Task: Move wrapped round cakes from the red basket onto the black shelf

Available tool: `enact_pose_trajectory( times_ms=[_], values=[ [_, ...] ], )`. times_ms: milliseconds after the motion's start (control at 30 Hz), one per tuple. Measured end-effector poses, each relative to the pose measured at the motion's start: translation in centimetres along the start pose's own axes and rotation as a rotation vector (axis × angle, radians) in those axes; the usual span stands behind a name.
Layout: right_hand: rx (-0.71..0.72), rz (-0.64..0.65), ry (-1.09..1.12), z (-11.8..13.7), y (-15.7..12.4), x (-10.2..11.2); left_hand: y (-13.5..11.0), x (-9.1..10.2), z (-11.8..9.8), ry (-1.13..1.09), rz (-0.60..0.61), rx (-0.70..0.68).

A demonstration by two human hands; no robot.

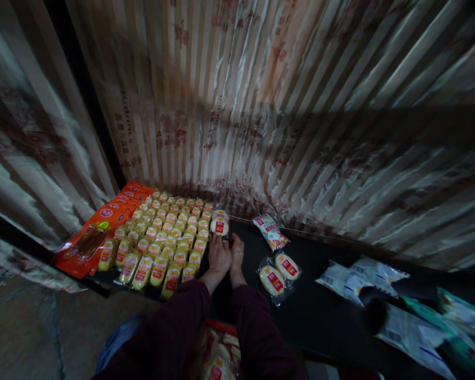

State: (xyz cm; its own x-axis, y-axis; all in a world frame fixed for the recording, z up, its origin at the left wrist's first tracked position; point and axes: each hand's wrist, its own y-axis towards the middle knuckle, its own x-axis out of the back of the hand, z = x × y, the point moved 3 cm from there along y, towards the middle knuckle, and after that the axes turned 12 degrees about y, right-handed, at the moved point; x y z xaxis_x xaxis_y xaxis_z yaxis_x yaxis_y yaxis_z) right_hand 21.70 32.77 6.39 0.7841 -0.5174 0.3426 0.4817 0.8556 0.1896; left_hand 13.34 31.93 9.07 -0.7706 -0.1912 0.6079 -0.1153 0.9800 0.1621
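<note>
A round pale cake in a clear wrapper with a red label point(219, 227) lies at the right end of the packed rows. My left hand point(219, 255) has its fingertips on the near edge of that wrapper. Close beside it, my right hand point(236, 254) reaches forward with fingers stretched out, near the wrapper's right corner; I see nothing held in it. Small yellow wrapped cakes point(167, 227) stand in several tight rows left of my hands. To the right, two more round wrapped cakes point(273, 279) lie on the black table point(301, 311).
Orange packets point(106, 221) line the left edge of the table. A small printed snack bag point(271, 231) lies at the back. White-blue bags point(344, 281) and green bags point(455, 327) are at the right. Below my arms sits a red-rimmed container of packages point(219, 353). Striped plastic sheeting point(237, 132) hangs behind.
</note>
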Motion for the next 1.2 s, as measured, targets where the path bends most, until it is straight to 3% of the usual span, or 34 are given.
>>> enact_pose_trajectory(
  times_ms=[167,267,433,667,1000,1100,1200],
  values=[
    [-0.011,0.003,0.054,-0.1,-2.2,1.0,-2.1,-0.5,0.4,0.056,0.02,0.105],
    [0.033,0.055,0.074,0.0,-3.8,1.7,-3.6,-0.3,0.3,0.097,0.101,0.06],
    [0.081,0.182,0.112,0.9,-6.9,3.1,-6.6,1.6,-0.1,0.107,0.138,0.037],
    [0.081,0.206,0.075,2.2,-11.8,4.9,-11.2,4.8,0.4,0.118,0.213,-0.02],
    [0.2,0.261,0.023,3.4,-19.3,6.9,-17.9,8.1,3.5,0.139,0.167,-0.3],
    [0.212,0.288,-0.015,2.4,-22.2,7.1,-20.5,9.0,4.8,0.181,0.199,-0.373],
    [0.153,0.36,-0.081,0.5,-25.1,6.9,-22.9,8.8,6.6,0.226,0.321,-0.391]
  ],
)
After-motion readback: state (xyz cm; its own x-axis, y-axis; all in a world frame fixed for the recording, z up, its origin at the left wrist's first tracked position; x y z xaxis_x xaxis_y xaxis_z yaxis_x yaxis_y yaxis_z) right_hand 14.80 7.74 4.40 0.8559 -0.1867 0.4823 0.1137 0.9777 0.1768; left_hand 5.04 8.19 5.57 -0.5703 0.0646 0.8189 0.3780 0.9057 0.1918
